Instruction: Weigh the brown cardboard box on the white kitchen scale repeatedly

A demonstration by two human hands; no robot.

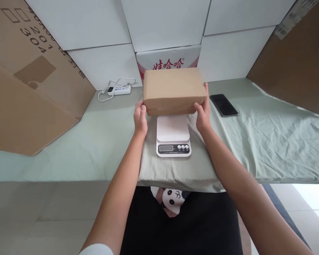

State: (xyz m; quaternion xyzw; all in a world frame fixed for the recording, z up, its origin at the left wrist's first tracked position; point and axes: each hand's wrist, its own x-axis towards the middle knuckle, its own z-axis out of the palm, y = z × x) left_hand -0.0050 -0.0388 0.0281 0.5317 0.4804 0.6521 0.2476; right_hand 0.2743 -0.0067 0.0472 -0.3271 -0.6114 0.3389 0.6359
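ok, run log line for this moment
left hand: holds brown rectangular cardboard box, left end; right hand: holds its right end; white plastic scale: on pale green cloth; black rectangular phone: right of box

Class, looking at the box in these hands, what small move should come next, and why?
I'd probably draw the cardboard box slightly nearer, to line it up above the digital scale. The left hand and right hand hold its two ends, and in this view the scale's white platform shows mostly on the box's near side.
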